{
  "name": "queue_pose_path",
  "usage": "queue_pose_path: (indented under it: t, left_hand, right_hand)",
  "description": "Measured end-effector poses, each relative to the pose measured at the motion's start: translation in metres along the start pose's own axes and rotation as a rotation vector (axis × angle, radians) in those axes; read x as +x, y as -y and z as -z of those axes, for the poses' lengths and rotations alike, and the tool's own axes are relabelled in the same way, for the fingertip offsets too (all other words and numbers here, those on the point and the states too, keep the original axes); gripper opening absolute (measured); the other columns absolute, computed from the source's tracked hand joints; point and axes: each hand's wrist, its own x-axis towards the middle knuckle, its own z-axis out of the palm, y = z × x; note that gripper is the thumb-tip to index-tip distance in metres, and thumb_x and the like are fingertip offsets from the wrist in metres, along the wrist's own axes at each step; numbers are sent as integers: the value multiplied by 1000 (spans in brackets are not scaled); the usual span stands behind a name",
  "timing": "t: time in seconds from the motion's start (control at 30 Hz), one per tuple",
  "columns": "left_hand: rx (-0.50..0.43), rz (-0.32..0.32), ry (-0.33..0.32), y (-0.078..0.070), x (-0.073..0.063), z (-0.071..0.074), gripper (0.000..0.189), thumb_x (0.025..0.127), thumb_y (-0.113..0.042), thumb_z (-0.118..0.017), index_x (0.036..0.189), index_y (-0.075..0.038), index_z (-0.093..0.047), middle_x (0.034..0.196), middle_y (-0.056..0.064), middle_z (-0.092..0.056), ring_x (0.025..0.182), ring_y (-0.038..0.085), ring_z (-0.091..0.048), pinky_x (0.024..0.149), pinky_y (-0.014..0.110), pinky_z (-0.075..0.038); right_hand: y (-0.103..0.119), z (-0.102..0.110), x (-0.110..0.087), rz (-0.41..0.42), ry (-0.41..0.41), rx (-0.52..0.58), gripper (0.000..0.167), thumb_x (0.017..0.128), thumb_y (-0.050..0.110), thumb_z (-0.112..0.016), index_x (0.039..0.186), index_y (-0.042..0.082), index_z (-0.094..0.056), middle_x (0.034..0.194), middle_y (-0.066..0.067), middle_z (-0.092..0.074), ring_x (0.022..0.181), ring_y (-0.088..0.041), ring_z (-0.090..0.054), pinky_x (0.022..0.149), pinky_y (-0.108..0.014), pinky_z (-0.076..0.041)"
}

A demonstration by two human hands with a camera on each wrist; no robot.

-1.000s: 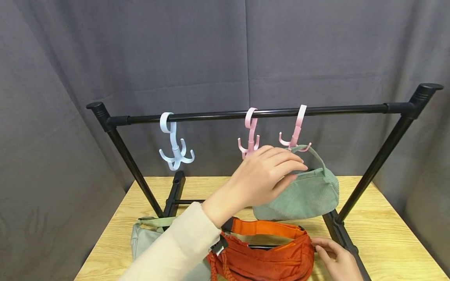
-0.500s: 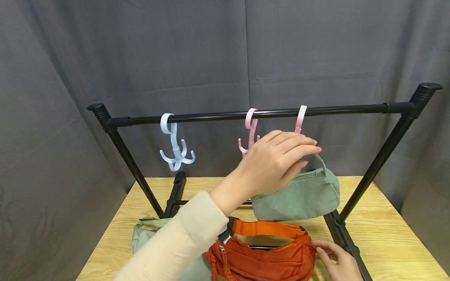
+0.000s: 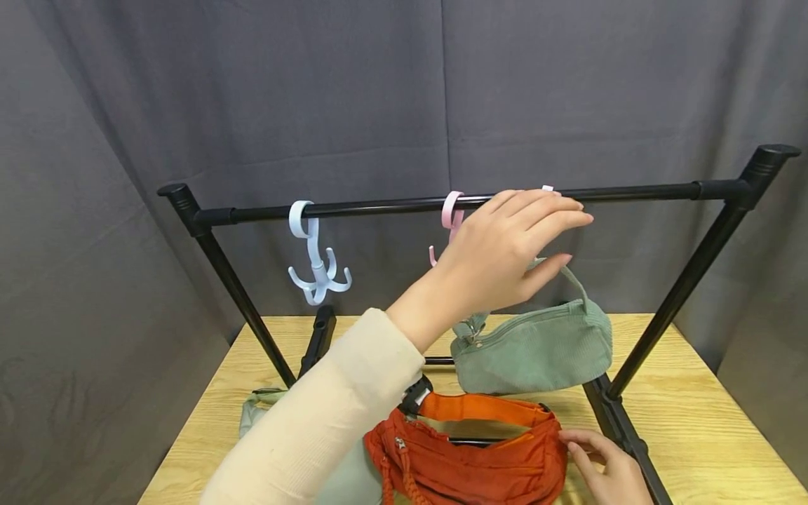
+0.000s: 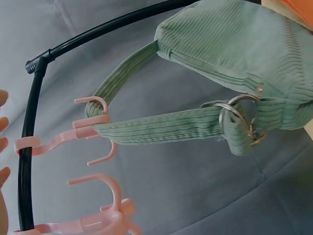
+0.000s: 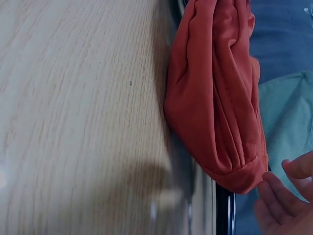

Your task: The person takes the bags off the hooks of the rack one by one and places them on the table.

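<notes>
My left hand [image 3: 501, 249] is raised in front of the rack's bar, fingers extended and holding nothing, covering most of one pink hook. Below it hangs a green corduroy bag [image 3: 536, 354]. In the left wrist view the bag's strap [image 4: 161, 128] loops over the pink hook [image 4: 90, 131], and my fingertips [image 4: 4, 122] show apart from it at the left edge. A red-orange waist bag [image 3: 480, 463] with a drawstring-like zip pull lies at the front. My right hand [image 3: 606, 466] touches its right end with the fingertips, thumb apart, also seen from the right wrist.
A black rack bar [image 3: 385, 207] spans the view between slanted posts. A second pink hook [image 3: 449, 210] and a light blue hook [image 3: 318, 266] hang left of the hand. A pale grey-green bag [image 3: 353, 470] lies partly behind my sleeve on the wooden table [image 3: 713, 421].
My left hand has risen from beside the green bag's strap to the bar's height, moving slightly right. The green bag stays hanging. My right hand stays at the waist bag's end.
</notes>
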Motion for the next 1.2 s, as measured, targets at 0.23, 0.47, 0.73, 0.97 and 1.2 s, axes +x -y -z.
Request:
queue_pose_path:
  t: [0.23, 0.47, 0.73, 0.97, 1.2]
  left_hand:
    - [-5, 172, 94, 4, 10, -2, 43, 99, -34, -55, 139, -19, -57, 141, -5, -54, 134, 11, -44, 113, 24, -26]
    - [36, 249, 142, 5, 19, -7, 42, 100, -33, -52, 140, -19, -55, 141, -7, -55, 132, 10, -46, 114, 25, -24]
    - [90, 229, 121, 7, 19, -12, 39, 101, -22, -54, 138, -12, -56, 139, -2, -57, 127, 12, -53, 111, 23, -30]
    - [128, 194, 134, 8, 16, -15, 43, 100, -20, -58, 142, -11, -52, 143, 0, -54, 129, 11, -51, 113, 22, -27]
    - [122, 189, 77, 9, 16, -19, 41, 99, -19, -61, 139, -11, -56, 136, -1, -59, 122, 12, -55, 108, 20, -32]
  right_hand:
    - [8, -6, -4, 232, -119, -116, 21, 86, -2, -73, 97, 16, -74, 96, 5, -69, 81, -2, -62, 67, -27, -55]
    - [16, -10, -7, 359, -175, -148, 27, 81, -5, -76, 96, 19, -74, 95, 8, -68, 85, -7, -62, 64, -29, -54]
    - [19, -7, -6, 464, -205, -147, 32, 78, -8, -77, 96, 17, -74, 94, 10, -68, 86, -10, -63, 65, -27, -53]
    - [19, -3, -2, 559, -235, -154, 37, 74, -11, -78, 98, 17, -73, 96, 9, -68, 87, -12, -63, 75, -9, -43]
    - [24, 6, 1, 627, -247, -131, 42, 71, -16, -76, 100, 14, -72, 98, 9, -67, 90, -7, -59, 76, -11, -43]
